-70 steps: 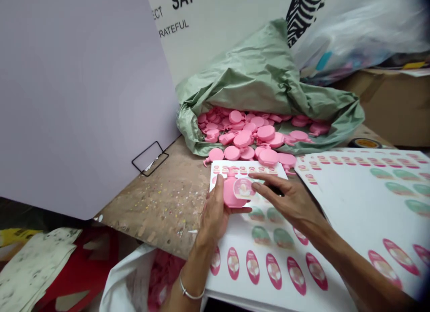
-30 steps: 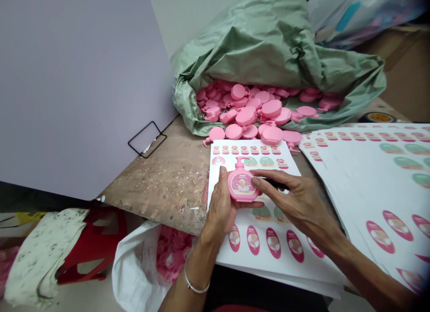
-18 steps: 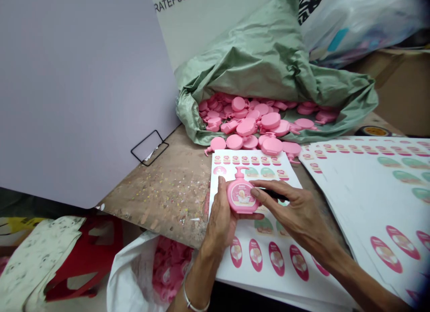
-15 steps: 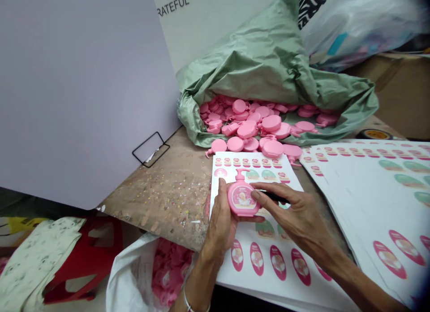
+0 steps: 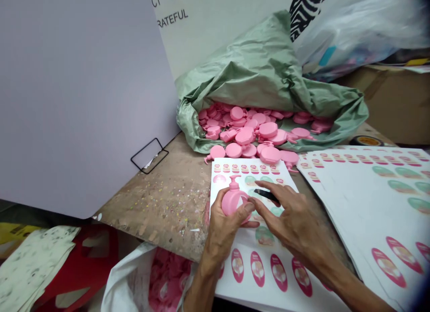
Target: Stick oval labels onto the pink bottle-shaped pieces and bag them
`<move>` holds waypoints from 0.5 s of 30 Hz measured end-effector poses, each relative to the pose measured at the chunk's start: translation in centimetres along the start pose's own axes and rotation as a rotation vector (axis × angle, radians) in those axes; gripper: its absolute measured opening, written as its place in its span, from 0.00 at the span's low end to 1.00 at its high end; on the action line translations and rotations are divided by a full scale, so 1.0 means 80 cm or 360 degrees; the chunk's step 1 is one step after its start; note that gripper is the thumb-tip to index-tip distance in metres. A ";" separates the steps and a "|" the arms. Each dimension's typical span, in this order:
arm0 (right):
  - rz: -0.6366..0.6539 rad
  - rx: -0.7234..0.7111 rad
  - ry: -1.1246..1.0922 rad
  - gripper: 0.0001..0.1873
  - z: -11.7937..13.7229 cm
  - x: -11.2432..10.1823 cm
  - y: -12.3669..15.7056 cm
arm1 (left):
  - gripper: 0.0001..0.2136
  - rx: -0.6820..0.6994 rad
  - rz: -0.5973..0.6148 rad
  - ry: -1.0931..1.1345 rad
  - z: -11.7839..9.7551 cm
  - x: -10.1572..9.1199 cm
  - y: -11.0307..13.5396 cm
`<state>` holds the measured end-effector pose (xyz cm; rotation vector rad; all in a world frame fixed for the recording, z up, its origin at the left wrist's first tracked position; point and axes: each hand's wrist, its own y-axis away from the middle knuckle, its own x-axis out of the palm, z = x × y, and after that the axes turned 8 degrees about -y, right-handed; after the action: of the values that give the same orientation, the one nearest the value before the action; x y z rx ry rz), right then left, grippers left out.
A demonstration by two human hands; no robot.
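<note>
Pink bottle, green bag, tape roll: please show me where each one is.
Pink bottle (image 5: 231,202), head view, on its body.
Green bag (image 5: 265,74), head view, upper fold.
Tape roll (image 5: 366,140), head view, top face.

Soft, even light, faint shadow under the right hand (image 5: 295,227), dark blur top right.

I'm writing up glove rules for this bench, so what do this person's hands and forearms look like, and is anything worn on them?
The left hand and right hand are bare, lean and long-fingered, with no gloves and no ring showing. The left forearm and right forearm show no sleeve as far as the view reaches.
</note>
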<state>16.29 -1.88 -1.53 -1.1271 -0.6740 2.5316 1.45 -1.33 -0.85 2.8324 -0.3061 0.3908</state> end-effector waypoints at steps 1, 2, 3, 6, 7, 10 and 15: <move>0.0002 0.0058 -0.0094 0.19 0.002 0.002 0.000 | 0.26 -0.0007 0.0027 0.0046 0.000 -0.002 0.000; 0.0019 0.0128 -0.0193 0.19 0.005 0.005 -0.001 | 0.25 -0.0009 0.0048 0.0100 0.001 -0.005 -0.001; 0.0051 0.0209 -0.0295 0.20 0.008 0.007 -0.001 | 0.24 -0.0012 0.0074 0.0157 0.002 -0.007 -0.003; 0.0188 0.0408 -0.0527 0.22 0.015 0.010 -0.006 | 0.28 -0.0048 0.0163 0.0278 0.007 -0.014 -0.007; 0.0236 0.0431 -0.0588 0.22 0.016 0.010 -0.009 | 0.30 -0.0068 0.0183 0.0301 0.008 -0.016 -0.009; 0.0361 0.0383 -0.0739 0.26 0.018 0.010 -0.019 | 0.35 -0.0135 0.0175 0.0366 0.008 -0.020 -0.011; 0.0558 0.0298 -0.0819 0.39 0.023 0.018 -0.036 | 0.36 -0.0218 0.0316 0.0410 0.006 -0.022 -0.013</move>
<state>14.17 0.62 0.15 -0.5650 -0.3537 3.1468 0.19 -0.19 -2.05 2.5877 -0.5386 0.7378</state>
